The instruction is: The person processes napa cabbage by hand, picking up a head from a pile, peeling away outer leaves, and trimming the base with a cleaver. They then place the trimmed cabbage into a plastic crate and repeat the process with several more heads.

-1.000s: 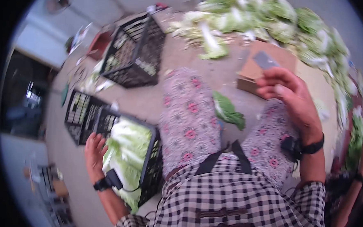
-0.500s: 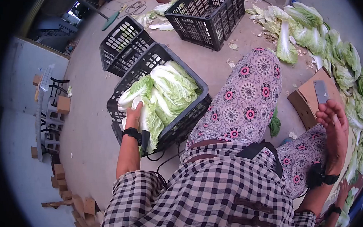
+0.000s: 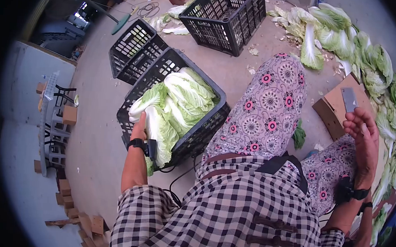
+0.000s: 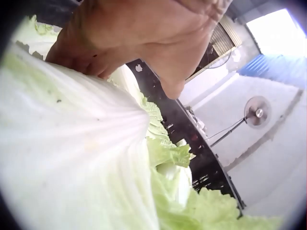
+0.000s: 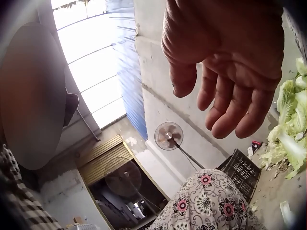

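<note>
In the head view, several Chinese cabbages (image 3: 188, 94) fill a black plastic crate (image 3: 219, 94) on the left. My left hand (image 3: 138, 130) is at the crate's near left side, against the end of the nearest cabbage (image 3: 160, 126). The left wrist view has the left hand (image 4: 139, 38) over the pale cabbage ribs (image 4: 81, 139), its thumb extended and its fingertips hidden behind them. My right hand (image 3: 364, 134) is raised over the right knee with relaxed, slightly bent fingers. Its palm holds nothing in the right wrist view. Beyond those fingers, a rectangular metal blade (image 3: 349, 99) lies on a cardboard box (image 3: 331, 110).
A second black crate (image 3: 236, 29) stands ahead, and another crate (image 3: 132, 48) adjoins the filled one. Loose cabbage leaves (image 3: 337, 37) are heaped along the right wall. Another person's arm (image 3: 363, 230) shows at lower right. Cardboard boxes (image 3: 85, 225) lie at lower left.
The left hand came down onto the cabbages in the crate, then shifted left and toward me, off the nearest cabbage's top. The head view swung left early on. The right hand stayed raised.
</note>
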A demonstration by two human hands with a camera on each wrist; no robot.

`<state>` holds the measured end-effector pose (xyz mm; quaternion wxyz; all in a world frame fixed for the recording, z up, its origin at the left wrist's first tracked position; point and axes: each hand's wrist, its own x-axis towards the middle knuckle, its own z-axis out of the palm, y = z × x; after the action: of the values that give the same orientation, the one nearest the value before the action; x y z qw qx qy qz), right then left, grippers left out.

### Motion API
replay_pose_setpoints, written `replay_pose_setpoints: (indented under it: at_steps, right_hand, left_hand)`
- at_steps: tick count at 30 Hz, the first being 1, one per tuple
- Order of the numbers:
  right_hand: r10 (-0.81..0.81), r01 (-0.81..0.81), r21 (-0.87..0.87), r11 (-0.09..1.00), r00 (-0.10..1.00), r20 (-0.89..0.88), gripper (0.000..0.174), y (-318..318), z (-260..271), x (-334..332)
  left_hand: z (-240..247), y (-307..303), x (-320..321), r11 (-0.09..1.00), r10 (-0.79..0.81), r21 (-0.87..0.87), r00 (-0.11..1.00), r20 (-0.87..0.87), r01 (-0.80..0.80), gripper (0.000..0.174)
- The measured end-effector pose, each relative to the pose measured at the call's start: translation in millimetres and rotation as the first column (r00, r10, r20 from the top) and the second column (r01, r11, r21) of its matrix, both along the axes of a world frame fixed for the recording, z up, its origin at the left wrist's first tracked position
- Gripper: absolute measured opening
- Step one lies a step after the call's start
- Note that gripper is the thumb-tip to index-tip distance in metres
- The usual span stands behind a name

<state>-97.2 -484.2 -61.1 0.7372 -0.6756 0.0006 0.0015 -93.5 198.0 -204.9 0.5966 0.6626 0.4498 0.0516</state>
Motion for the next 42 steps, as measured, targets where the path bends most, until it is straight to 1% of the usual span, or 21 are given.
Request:
replay_pose_setpoints:
  at_steps: [1,4,8,9,12,14,16,19,22,24,26,28,30,31,32,33,34,35,38,39,42]
  right_hand:
    - [-0.002,0.002,0.0,1.0,1.0,-0.007,0.035,0.2,0.0,-0.5]
    - [-0.027,0.027,0.0,1.0,1.0,-0.014,0.034,-0.7,1.0,-3.7]
    - [-0.052,0.052,0.015,0.999,0.999,0.012,0.034,-5.9,1.3,-8.1]
    - [-0.054,0.053,0.024,0.998,0.998,0.019,0.034,-6.1,0.4,-7.7]
    - [-0.055,0.055,-0.012,0.998,0.998,0.012,0.034,-3.6,1.7,-5.1]
    - [-0.016,0.015,-0.03,0.999,1.0,-0.02,0.034,0.9,3.1,-2.8]
    - [0.018,-0.02,-0.054,0.998,0.999,-0.035,0.033,4.5,4.9,-1.3]
    - [0.005,-0.006,-0.067,0.998,1.0,-0.021,0.032,7.4,6.4,-2.7]
    - [-0.044,0.043,-0.04,0.998,0.999,-0.027,0.032,5.1,5.8,-5.1]
    - [-0.069,0.069,-0.021,0.997,0.997,-0.03,0.032,3.4,5.8,-6.3]
    - [-0.077,0.077,-0.006,0.997,0.997,-0.029,0.031,2.9,8.0,-8.2]
    - [-0.095,0.095,0.0,0.995,0.994,-0.047,0.031,1.8,5.7,-9.7]
    - [-0.113,0.112,-0.007,0.994,0.99,-0.081,0.031,-1.9,-0.2,-11.8]
    - [-0.119,0.118,-0.015,0.993,0.99,-0.08,0.031,-3.3,-0.3,-10.0]
    - [-0.12,0.119,-0.022,0.993,0.989,-0.088,0.031,-3.5,-1.0,-10.3]
    - [-0.119,0.116,-0.03,0.993,0.988,-0.098,0.031,-3.6,-1.8,-10.9]
    - [-0.115,0.114,-0.014,0.993,0.987,-0.108,0.031,-1.3,-5.2,-15.5]
    - [-0.119,0.119,-0.004,0.993,0.987,-0.103,0.031,-1.6,-5.6,-15.9]
    - [-0.182,0.177,-0.055,0.983,0.975,-0.123,0.033,-3.1,0.9,-14.9]
    - [-0.192,0.183,-0.076,0.98,0.971,-0.14,0.034,-2.5,-0.4,-16.1]
    - [-0.206,0.192,-0.105,0.976,0.967,-0.148,0.038,-5.9,0.5,-15.5]
  left_hand:
    - [-8.5,10.2,5.5,0.988,-0.09,0.122,0.994,-0.056,0.096,0.073]
    - [-15.1,11.4,20.8,0.914,-0.173,0.304,0.937,-0.305,0.268,0.073]
    - [-12.0,-11.2,18.8,0.95,-0.296,0.113,0.955,0.019,0.293,0.059]
    - [-14.4,-11.2,19.4,0.971,-0.238,0.046,0.964,0.119,0.234,0.05]
    - [27.1,-45.6,15.6,0.959,-0.261,0.16,0.947,0.187,0.232,0.043]
    - [57.1,-51.8,24.5,0.943,-0.254,0.256,0.958,0.137,0.213,0.032]
    - [82.6,-51.8,41.4,0.902,-0.288,0.382,0.939,0.188,0.2,0.038]
    - [132.5,-84.3,57.7,0.92,-0.23,0.393,0.815,0.532,0.003,0.043]
    - [170.4,-90.0,76.4,0.978,-0.211,0.174,0.564,0.799,0.118,0.045]
    - [153.3,-80.8,105.8,0.932,-0.324,0.346,0.686,0.651,0.111,0.031]
    - [104.7,-65.4,138.5,0.833,-0.43,0.517,0.821,0.376,0.199,0.032]
    - [58.9,-59.4,167.7,0.8,-0.44,0.538,0.87,0.223,0.267,0.04]
    - [42.8,-83.9,185.0,0.795,-0.411,0.569,0.876,0.253,0.209,0.045]
    - [44.9,-108.6,192.3,0.766,-0.45,0.625,0.821,0.351,0.152,0.045]
    - [51.3,-152.5,194.3,0.681,-0.561,0.728,0.697,0.448,0.08,0.044]
    - [32.4,-173.2,204.3,0.293,-0.779,0.952,0.599,0.185,0.088,0.046]
    - [-6.4,-216.8,192.7,-0.169,-0.601,0.98,0.776,-0.19,0.108,0.04]
    - [15.4,-238.6,185.3,-0.151,-0.679,0.852,0.574,-0.458,0.502,0.031]
    - [9.6,-225.5,195.4,-0.117,-0.77,0.861,0.503,-0.393,0.494,0.026]
    - [28.8,-228.9,193.7,-0.182,-0.713,0.756,0.446,-0.542,0.628,0.029]
    - [53.5,-230.3,207.2,-0.093,-0.786,0.65,0.345,-0.513,0.754,0.032]
